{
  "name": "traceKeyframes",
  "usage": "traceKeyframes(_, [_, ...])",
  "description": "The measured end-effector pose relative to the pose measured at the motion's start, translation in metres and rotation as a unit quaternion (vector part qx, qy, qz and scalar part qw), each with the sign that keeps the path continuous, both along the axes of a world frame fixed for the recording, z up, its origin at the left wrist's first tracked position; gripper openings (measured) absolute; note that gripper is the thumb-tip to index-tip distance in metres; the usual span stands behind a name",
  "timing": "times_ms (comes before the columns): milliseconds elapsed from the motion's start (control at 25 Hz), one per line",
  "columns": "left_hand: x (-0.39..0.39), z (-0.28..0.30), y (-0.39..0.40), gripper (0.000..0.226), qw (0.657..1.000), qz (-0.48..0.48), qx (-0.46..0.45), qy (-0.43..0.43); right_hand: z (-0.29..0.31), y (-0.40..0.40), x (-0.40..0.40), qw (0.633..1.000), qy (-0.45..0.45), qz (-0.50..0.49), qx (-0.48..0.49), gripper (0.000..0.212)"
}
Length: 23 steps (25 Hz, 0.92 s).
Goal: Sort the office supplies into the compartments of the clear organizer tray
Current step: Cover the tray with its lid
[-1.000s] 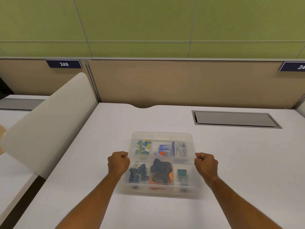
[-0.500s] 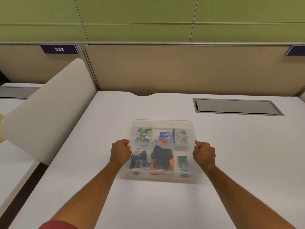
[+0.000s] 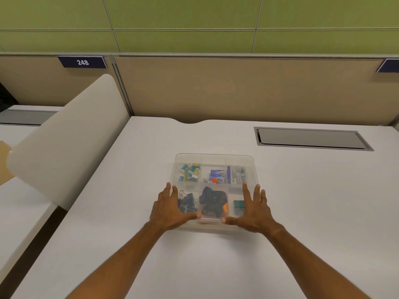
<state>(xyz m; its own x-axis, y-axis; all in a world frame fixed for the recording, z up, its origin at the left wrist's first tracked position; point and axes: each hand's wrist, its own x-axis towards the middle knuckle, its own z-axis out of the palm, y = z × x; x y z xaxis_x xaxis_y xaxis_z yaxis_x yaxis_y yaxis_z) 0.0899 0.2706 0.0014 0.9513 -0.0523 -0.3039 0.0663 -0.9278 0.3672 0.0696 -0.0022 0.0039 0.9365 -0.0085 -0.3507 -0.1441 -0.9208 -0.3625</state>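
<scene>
A: Flanking the tray [image 3: 216, 157], both hands are laid flat. The left hand [image 3: 170, 207] is spread along the near-left corner, the right hand [image 3: 252, 209] along the near-right. Fingers are straight, thumbs are pointed inward along the front wall; nothing is pinched or curled round.

B: And the contents?

A: Every item seen is already in a compartment. Black binder clips [image 3: 187, 201] are held front-left, a dark stapler-like lump [image 3: 212, 201] front-centre, sth teal [image 3: 238, 205] front-right. At the back: small boxes [image 3: 189, 172] left, blue packets [image 3: 217, 175] mid, a labelled pack [image 3: 236, 175] right.

B: Which way is the tray from the palms?

A: Straight ahead, centred btwn them on the white desk [image 3: 302, 201]; neither hand is nearer. The sort is judged approx. complete, so a push fwd or a release is likeliest.
</scene>
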Motion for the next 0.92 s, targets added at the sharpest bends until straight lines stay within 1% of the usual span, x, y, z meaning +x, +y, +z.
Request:
traceKeyframes(200, [-0.004, -0.003, -0.002, 0.130, 1.000, -0.004, 0.011, -0.010, -0.007, -0.002, -0.005, 1.000, -0.010, -0.009, 0.019, 0.139])
traceKeyframes(320, [-0.006, -0.002, -0.003, 0.130, 0.999, -0.012, 0.029, -0.015, -0.009, -0.002, -0.004, 1.000, -0.018, -0.013, 0.016, 0.139])
traceKeyframes(400, [-0.006, -0.001, -0.003, 0.128, 0.999, -0.014, 0.025, -0.018, -0.007, -0.001, -0.003, 1.000, -0.011, -0.016, 0.010, 0.139])
traceKeyframes(440, [-0.007, 0.000, -0.003, 0.128, 1.000, -0.013, 0.010, -0.017, -0.006, 0.000, -0.004, 1.000, -0.009, -0.016, 0.008, 0.139])
traceKeyframes(520, [-0.008, 0.002, -0.001, 0.124, 0.998, -0.006, -0.053, -0.016, -0.003, -0.001, -0.004, 1.000, -0.009, -0.009, 0.014, 0.137])
traceKeyframes(600, [-0.011, 0.005, 0.011, 0.116, 0.994, 0.003, -0.107, -0.016, 0.002, -0.007, -0.004, 0.998, -0.015, -0.008, 0.058, 0.131])
traceKeyframes(680, [-0.012, 0.007, 0.030, 0.105, 0.991, 0.014, -0.136, -0.009, 0.011, -0.024, -0.006, 0.992, -0.020, -0.005, 0.121, 0.118])
traceKeyframes(760, [-0.013, 0.011, 0.047, 0.092, 0.989, 0.015, -0.148, -0.008, 0.022, -0.044, -0.009, 0.986, -0.002, 0.007, 0.167, 0.102])
traceKeyframes(800, [-0.011, 0.014, 0.053, 0.088, 0.988, 0.011, -0.151, -0.007, 0.026, -0.052, -0.010, 0.986, 0.013, 0.013, 0.167, 0.097])
traceKeyframes(920, [-0.003, 0.024, 0.060, 0.086, 0.991, -0.013, -0.135, 0.012, 0.033, -0.062, -0.011, 0.990, 0.047, 0.033, 0.129, 0.098])
